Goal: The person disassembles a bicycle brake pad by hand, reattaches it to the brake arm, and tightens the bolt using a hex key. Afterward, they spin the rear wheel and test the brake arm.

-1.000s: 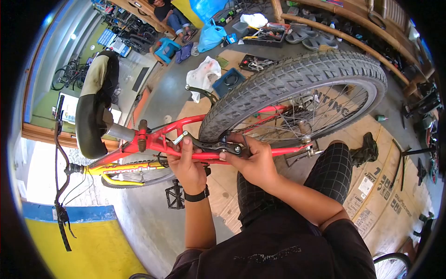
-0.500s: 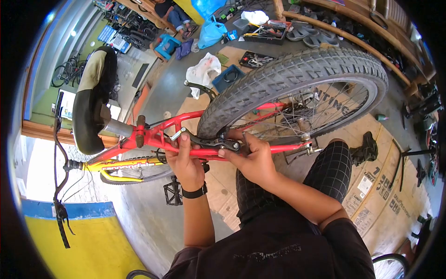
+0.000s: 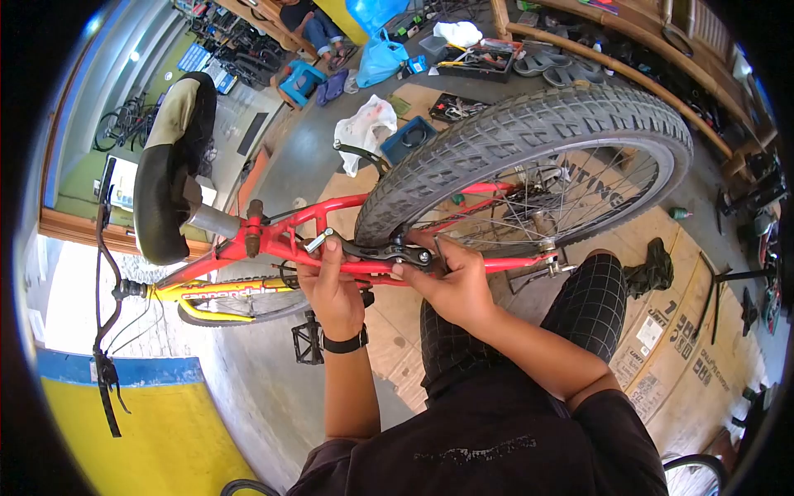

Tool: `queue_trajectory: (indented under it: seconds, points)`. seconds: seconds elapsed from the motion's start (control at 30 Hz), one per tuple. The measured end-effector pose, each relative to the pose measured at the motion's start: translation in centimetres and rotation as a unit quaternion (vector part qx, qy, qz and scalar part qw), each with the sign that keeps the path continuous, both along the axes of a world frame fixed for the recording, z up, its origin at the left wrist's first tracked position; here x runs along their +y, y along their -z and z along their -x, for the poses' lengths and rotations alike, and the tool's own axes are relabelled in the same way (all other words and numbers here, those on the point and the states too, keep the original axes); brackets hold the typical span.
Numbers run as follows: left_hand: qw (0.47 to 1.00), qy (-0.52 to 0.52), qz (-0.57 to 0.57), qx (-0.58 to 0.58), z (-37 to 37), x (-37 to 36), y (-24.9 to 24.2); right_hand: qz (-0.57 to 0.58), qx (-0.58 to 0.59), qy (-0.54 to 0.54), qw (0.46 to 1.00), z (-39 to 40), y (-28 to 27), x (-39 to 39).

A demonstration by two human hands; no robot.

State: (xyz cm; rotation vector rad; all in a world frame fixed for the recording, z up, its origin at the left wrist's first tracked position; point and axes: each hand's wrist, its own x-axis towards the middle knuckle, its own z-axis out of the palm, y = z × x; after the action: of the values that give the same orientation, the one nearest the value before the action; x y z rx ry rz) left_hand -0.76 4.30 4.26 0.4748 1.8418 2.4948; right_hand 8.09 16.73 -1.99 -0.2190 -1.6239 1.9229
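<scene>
A red and yellow bicycle (image 3: 339, 204) lies across the view, its saddle (image 3: 163, 178) at left and knobby rear tyre (image 3: 529, 124) at right. My left hand (image 3: 333, 289) pinches the silver-tipped end of a black brake arm (image 3: 364, 250) beside the red frame tube, its thumb on top. My right hand (image 3: 455, 283) is closed around the other end of that arm, near its pivot bolt, with the thumb on the near side and the index finger by the wheel rim. What lies beneath the fingers is hidden.
Cardboard (image 3: 678, 331) covers the floor at right. Behind the wheel are a blue tray (image 3: 408, 139), a white plastic bag (image 3: 364, 128) and a toolbox (image 3: 475, 62). A seated person (image 3: 318, 33) is at the top. A pedal (image 3: 308, 341) hangs below the frame.
The view has shifted slightly, and the saddle and handlebar sit a little differently in it. Both hands keep their places on the brake arm.
</scene>
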Motion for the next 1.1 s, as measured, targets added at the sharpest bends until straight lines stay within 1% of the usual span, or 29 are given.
queue_trajectory:
  seconds: [0.13,0.23,0.33,0.43,0.57,0.67,0.77,0.87,0.97,1.1]
  points:
    - [1.0,-0.029,0.003,-0.003,0.2,0.4,0.0,-0.018,0.022,0.017,0.999,0.0,-0.3,0.1]
    - [0.999,-0.038,-0.001,-0.005,0.4,0.6,0.0,0.023,0.008,-0.004,1.0,0.0,-0.2,0.0]
    - [0.999,-0.035,0.002,-0.004,0.7,0.4,0.5,0.01,0.035,0.014,0.999,0.4,0.3,-0.2]
    - [0.999,-0.042,0.004,0.003,0.5,0.6,0.4,0.019,-0.015,-0.003,1.0,-0.2,-0.2,0.1]
    - [0.999,-0.047,0.005,0.008,0.3,0.7,0.3,-0.049,0.014,0.03,0.998,0.0,0.2,0.3]
    - [0.999,-0.051,0.003,0.014,0.2,0.8,0.2,-0.047,0.002,0.017,0.999,-0.3,-0.2,0.5]
    - [1.0,-0.024,-0.017,0.0,0.7,0.0,0.7,-0.037,0.002,0.009,0.999,-0.3,-0.2,0.5]
    - [0.999,-0.04,-0.003,-0.008,0.7,-0.1,0.7,-0.025,0.005,0.008,1.0,-0.2,-0.1,0.4]
    - [0.999,-0.052,0.014,0.009,0.3,0.6,0.3,-0.023,0.01,0.008,1.0,-0.1,0.1,0.3]
    - [0.999,-0.042,0.005,0.007,0.2,0.6,0.3,-0.024,0.004,0.006,1.0,-0.1,0.1,0.3]
